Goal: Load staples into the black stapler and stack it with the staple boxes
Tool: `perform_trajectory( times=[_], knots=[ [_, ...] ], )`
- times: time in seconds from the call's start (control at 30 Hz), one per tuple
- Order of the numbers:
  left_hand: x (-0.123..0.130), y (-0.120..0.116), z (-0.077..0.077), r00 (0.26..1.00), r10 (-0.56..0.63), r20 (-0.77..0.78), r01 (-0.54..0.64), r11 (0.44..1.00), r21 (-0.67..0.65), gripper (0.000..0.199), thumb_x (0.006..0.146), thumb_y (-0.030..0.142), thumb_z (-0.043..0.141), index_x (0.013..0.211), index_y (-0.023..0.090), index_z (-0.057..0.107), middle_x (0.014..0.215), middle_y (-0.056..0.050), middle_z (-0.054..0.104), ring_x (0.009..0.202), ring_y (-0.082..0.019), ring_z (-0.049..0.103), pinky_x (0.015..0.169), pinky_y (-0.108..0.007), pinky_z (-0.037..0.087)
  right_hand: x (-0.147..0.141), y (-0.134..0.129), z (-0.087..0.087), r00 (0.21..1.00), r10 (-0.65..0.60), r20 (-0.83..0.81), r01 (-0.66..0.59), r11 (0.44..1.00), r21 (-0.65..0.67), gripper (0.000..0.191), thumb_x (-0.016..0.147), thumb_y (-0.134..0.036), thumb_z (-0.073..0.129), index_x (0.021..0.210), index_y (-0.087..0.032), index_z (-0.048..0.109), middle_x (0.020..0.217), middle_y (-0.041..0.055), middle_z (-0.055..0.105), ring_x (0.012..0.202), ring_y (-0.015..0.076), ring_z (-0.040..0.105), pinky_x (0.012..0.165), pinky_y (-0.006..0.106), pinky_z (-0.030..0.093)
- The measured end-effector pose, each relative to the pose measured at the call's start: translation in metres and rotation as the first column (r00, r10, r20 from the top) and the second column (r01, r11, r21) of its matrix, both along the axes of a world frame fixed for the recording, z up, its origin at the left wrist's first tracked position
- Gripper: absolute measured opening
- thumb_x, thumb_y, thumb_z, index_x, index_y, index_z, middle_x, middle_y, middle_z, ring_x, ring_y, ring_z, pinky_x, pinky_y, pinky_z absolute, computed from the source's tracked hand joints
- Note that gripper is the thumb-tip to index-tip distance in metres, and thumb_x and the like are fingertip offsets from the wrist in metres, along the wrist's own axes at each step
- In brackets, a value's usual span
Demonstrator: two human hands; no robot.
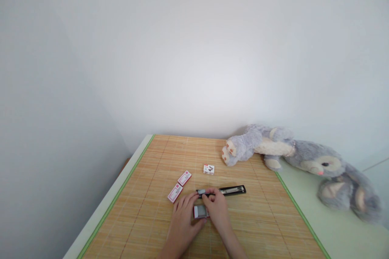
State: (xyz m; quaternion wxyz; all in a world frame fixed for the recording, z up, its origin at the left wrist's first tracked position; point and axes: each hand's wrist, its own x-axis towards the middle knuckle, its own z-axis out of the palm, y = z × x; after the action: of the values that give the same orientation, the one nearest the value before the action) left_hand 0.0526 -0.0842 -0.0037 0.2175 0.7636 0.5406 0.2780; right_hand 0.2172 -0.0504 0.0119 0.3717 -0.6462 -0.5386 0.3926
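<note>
A long-eared grey plush rabbit [293,153] is seen lower right, a green-edged tan slatted mat [258,226] lower centre, a plain white wall [194,52] above.

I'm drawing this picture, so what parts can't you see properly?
In the head view:
Stapler: middle hidden by the right hand.
Open box: right end hidden by the right hand.
White box: print too small to read.
Right forearm: cut off by the bottom edge.
</note>
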Motion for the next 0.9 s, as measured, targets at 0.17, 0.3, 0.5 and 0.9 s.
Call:
perform_trajectory(
  times=[0.17, 0.3, 0.5, 0.9],
  knots=[
    [-0.004, -0.003, 0.003, 0.999, -0.025, 0.033, 0.025, 1.000, -0.007, 0.075, 0.079, 0.033, 0.079, 0.148, 0.034, 0.051, 0.152, -0.006, 0.056, 0.138, -0.032, 0.050, 0.116, -0.052, 0.038, 0.001, 0.006, 0.018, 0.987, 0.121, 0.109, -0.130, 0.989, 0.077, 0.029, 0.092, -0.042, 0.055, 0.098, -0.018, 0.070, 0.061, -0.0028, 0.059, 0.059, 0.0169, 0.056, 0.059, 0.025, 0.041],
    [-0.010, -0.007, 0.006, 0.997, 0.005, 0.077, -0.004, 1.000, -0.016, 0.060, 0.083, 0.031, 0.076, 0.140, 0.032, 0.058, 0.141, -0.007, 0.061, 0.133, -0.030, 0.052, 0.113, -0.047, 0.041, 0.014, 0.002, 0.041, 0.928, 0.276, 0.251, -0.302, 0.950, 0.071, 0.018, 0.089, -0.029, 0.059, 0.094, -0.021, 0.075, 0.059, -0.0045, 0.060, 0.058, 0.0144, 0.053, 0.061, 0.024, 0.036],
    [-0.013, -0.006, 0.012, 0.999, -0.014, 0.038, 0.016, 0.998, -0.058, 0.029, 0.088, 0.038, 0.073, 0.116, 0.034, 0.070, 0.115, -0.003, 0.070, 0.113, -0.028, 0.059, 0.098, -0.044, 0.044, 0.027, -0.010, 0.050, 0.782, 0.428, 0.453, -0.459, 0.887, -0.046, 0.018, 0.076, -0.014, 0.066, 0.082, -0.024, 0.080, 0.075, 0.0008, 0.074, 0.074, 0.0177, 0.064, 0.067, 0.025, 0.035],
    [-0.012, -0.003, 0.013, 1.000, -0.018, 0.025, 0.020, 0.996, -0.086, 0.031, 0.087, 0.042, 0.073, 0.117, 0.034, 0.072, 0.111, -0.004, 0.070, 0.109, -0.029, 0.059, 0.097, -0.044, 0.042, 0.017, -0.004, 0.043, 0.745, 0.442, 0.500, -0.445, 0.887, -0.121, 0.019, 0.078, -0.019, 0.066, 0.085, -0.027, 0.083, 0.074, 0.0019, 0.076, 0.070, 0.0183, 0.067, 0.063, 0.025, 0.035]
  ],
)
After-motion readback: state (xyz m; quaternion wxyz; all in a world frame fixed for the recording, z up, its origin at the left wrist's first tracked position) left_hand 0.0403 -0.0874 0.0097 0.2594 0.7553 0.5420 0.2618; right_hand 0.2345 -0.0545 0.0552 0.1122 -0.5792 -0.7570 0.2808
